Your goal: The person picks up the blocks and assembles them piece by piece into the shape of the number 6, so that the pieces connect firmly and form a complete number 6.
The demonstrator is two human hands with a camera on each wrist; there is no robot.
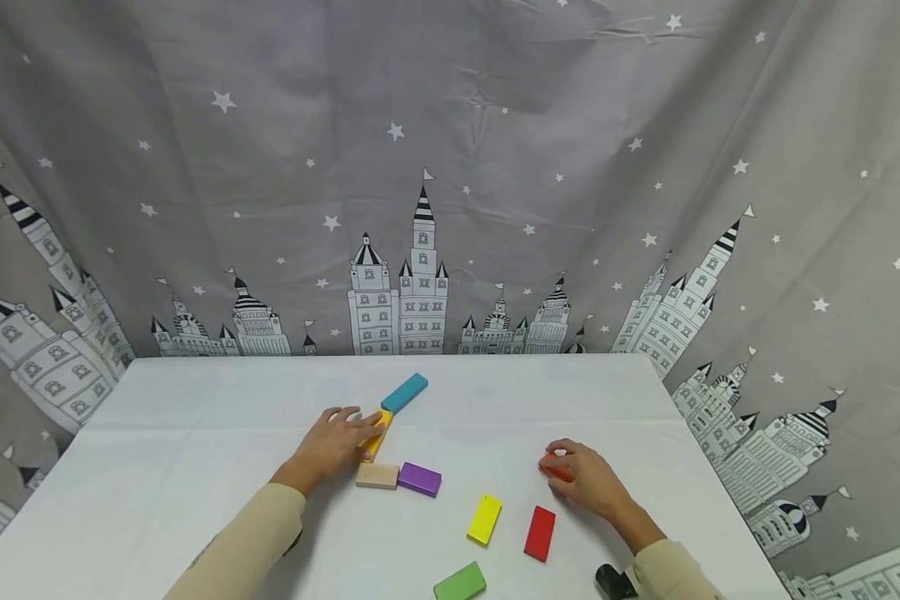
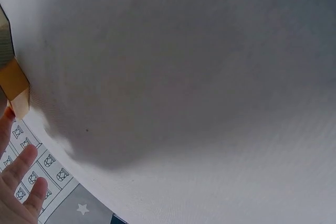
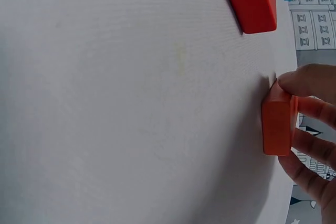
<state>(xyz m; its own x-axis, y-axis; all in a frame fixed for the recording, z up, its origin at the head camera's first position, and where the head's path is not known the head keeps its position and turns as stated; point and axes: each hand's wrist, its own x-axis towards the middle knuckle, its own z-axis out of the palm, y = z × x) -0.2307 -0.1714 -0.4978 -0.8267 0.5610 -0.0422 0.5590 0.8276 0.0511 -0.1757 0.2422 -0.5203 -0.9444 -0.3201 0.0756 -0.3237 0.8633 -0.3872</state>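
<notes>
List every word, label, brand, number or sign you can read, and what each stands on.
None: nothing readable in any view.
Curtain: printed stars and castles, no lettering made out.
Blocks: no lettering made out on the faces in view.
Table: no lettering made out.
Black object by the right sleeve: too small and dark to tell.

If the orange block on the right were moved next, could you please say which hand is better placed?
Probably the right hand: it grips the orange block, while the left hand is farther left, touching the amber block.
</notes>
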